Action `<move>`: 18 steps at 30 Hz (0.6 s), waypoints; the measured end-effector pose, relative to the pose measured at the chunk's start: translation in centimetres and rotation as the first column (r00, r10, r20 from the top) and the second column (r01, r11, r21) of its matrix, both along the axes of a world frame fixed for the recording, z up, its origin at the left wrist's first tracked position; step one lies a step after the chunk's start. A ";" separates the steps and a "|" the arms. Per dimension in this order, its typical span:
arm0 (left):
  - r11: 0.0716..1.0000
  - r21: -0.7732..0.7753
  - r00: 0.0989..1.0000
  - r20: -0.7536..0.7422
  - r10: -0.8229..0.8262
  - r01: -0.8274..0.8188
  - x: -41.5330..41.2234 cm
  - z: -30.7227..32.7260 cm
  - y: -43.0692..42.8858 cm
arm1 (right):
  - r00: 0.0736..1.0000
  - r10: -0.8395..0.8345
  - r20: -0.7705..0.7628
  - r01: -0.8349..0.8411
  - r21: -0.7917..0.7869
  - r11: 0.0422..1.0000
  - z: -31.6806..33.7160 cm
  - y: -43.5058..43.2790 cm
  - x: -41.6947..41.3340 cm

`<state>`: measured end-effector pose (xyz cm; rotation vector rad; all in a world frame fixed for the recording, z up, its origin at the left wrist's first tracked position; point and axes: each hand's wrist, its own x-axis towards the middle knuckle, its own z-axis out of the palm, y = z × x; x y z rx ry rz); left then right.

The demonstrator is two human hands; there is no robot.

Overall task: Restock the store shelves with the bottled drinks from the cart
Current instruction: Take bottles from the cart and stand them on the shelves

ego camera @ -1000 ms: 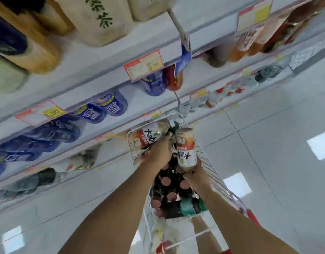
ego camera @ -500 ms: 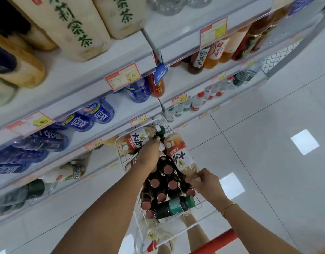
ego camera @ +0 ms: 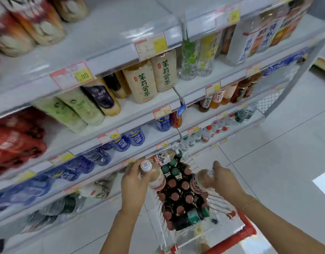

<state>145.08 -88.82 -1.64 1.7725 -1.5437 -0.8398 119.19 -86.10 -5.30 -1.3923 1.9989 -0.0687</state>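
Note:
A wire cart (ego camera: 220, 204) with a red handle stands on the floor before the shelves, packed with upright dark bottles (ego camera: 178, 197) with brown and green caps. My left hand (ego camera: 134, 182) grips a pale tea bottle (ego camera: 154, 176) with a white cap and red label, held above the cart's left edge. My right hand (ego camera: 226, 182) holds a second tea bottle (ego camera: 200, 181) of the same kind over the cart's right side. Another such bottle (ego camera: 165, 156) lies at the cart's far end.
Store shelves (ego camera: 121, 114) rise to the left and ahead with price tags on their edges. They carry jasmine tea bottles (ego camera: 150, 77), green and dark bottles, red packs (ego camera: 13, 142), blue bottles (ego camera: 128, 140) and small water bottles (ego camera: 207, 132). White tiled floor lies to the right.
Both hands have lifted their tea bottles up out of the cart and apart. My view has tilted up, so higher shelves now show.

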 end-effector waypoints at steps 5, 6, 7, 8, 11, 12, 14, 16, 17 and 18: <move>0.963 -0.255 0.996 -0.047 0.079 -0.088 1.7 11.9 0.3 | 0.995 0.081 0.061 -0.054 -0.358 0.932 11.6 -0.6 1.0; 0.940 -0.327 0.996 -0.046 0.082 -0.092 2.0 14.4 0.5 | 0.992 0.113 0.053 -0.079 -0.430 0.899 14.2 -1.0 1.2; 0.911 -0.400 0.995 -0.052 0.084 -0.098 2.4 17.0 0.6 | 0.990 0.135 0.048 -0.093 -0.505 0.858 17.1 -1.3 1.6; 0.876 -0.472 0.995 -0.060 0.081 -0.100 2.9 19.4 0.6 | 0.989 0.143 0.041 -0.093 -0.580 0.810 19.9 -1.7 1.8; 0.711 -0.698 0.994 -0.017 0.107 -0.088 4.5 25.6 0.1 | 0.992 0.116 0.039 -0.047 -0.758 0.651 27.5 -2.3 2.6; 0.654 -0.750 0.993 -0.026 0.119 -0.098 5.0 27.4 -0.3 | 0.993 0.106 0.043 -0.026 -0.820 0.572 29.6 -2.5 3.0; 0.574 -0.808 0.988 -0.067 0.137 -0.135 5.7 30.1 -1.5 | 0.994 0.088 0.063 0.019 -0.902 0.430 33.0 -3.6 4.0; 0.531 -0.831 0.982 -0.093 0.164 -0.168 6.0 32.2 -3.2 | 0.993 0.096 0.070 0.032 -0.935 0.354 35.4 -5.8 5.3; 0.533 -0.827 0.980 -0.101 0.172 -0.179 6.0 32.9 -4.2 | 0.992 0.113 0.048 0.007 -0.942 0.336 36.3 -7.3 5.9; 0.545 -0.818 0.979 -0.103 0.174 -0.183 6.1 33.3 -5.2 | 0.990 0.137 0.018 -0.029 -0.942 0.336 36.9 -8.8 6.5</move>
